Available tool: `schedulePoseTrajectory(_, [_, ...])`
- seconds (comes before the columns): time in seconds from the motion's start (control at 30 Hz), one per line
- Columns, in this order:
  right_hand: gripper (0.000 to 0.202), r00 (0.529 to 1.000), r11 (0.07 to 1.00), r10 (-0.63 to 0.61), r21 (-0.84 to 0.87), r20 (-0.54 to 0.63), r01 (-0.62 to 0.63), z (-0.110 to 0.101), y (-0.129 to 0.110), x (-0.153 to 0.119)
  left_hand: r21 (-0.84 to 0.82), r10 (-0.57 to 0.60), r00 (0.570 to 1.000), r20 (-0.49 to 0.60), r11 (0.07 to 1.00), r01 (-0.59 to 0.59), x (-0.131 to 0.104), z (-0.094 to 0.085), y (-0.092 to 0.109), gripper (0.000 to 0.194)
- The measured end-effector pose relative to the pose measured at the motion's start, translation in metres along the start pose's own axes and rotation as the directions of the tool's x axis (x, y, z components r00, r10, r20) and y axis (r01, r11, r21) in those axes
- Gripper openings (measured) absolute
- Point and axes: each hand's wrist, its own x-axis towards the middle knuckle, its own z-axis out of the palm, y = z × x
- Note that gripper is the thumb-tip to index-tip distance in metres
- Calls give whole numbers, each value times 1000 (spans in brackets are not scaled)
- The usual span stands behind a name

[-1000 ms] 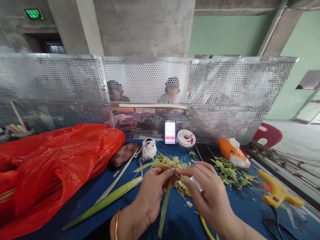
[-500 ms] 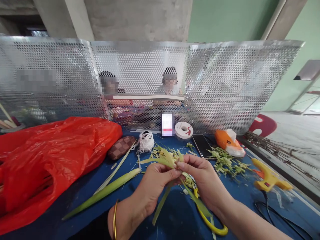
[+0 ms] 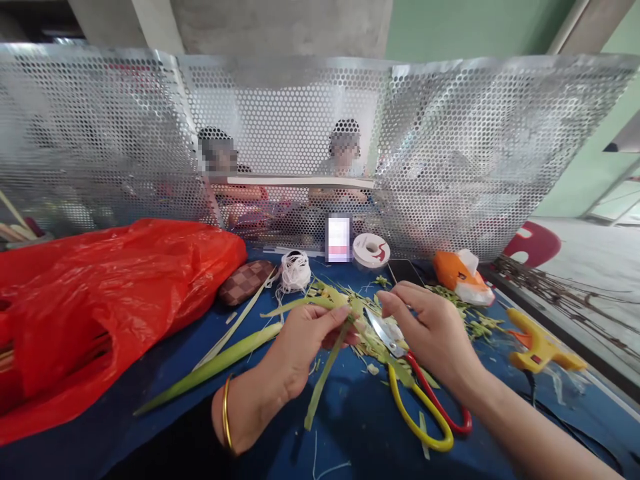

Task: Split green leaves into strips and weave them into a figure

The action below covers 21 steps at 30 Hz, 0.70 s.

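My left hand (image 3: 310, 340) pinches a bundle of pale green leaf strips (image 3: 326, 373); one strip hangs down below the fingers and others point left. To its right, my right hand (image 3: 425, 320) is raised over the table with its fingers curled, and what they hold, if anything, cannot be made out. Scissors with one yellow and one red handle (image 3: 423, 407) lie beneath and beside my right hand, blades toward the leaf scraps. A long green leaf (image 3: 210, 367) rests left of my left hand.
Around the blue table (image 3: 350, 427) are a red plastic bag (image 3: 125, 287), checkered pouch (image 3: 247, 282), white string (image 3: 295, 271), ribbon spool (image 3: 371, 251), lit phone (image 3: 339, 238), orange tissue pack (image 3: 463, 275) and yellow glue gun (image 3: 543, 347). People sit behind a perforated metal screen (image 3: 300, 100).
My right hand has come away from the leaf bundle and moved right. More of the scissors, including the blades and red handle, now shows. My left hand still holds the bundle.
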Motion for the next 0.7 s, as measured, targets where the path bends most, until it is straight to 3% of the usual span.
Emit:
schedulePoseTrajectory(0.27, [27, 982, 994, -93, 74, 161, 82, 4, -10, -6, 0, 22, 1000, -1, 1000, -22, 2, -5, 3, 27])
schedulePoseTrajectory(0.53, [30, 946, 973, -228, 34, 229, 226, 8, -10, -8, -90, 39, 998, -39, 995, -42, 4, -2, 1, 23])
schedulePoseTrajectory(0.6, [31, 959, 971, -235, -4, 159, 239, 6, -10, -7, -54, 32, 999, -35, 998, -34, 3, -1, 1, 20])
schedulePoseTrajectory(0.7, [18, 959, 953, -281, -130, -47, 273, 3, -10, -7, 83, 25, 1000, 6, 996, -25, -1, 3, 0, 14])
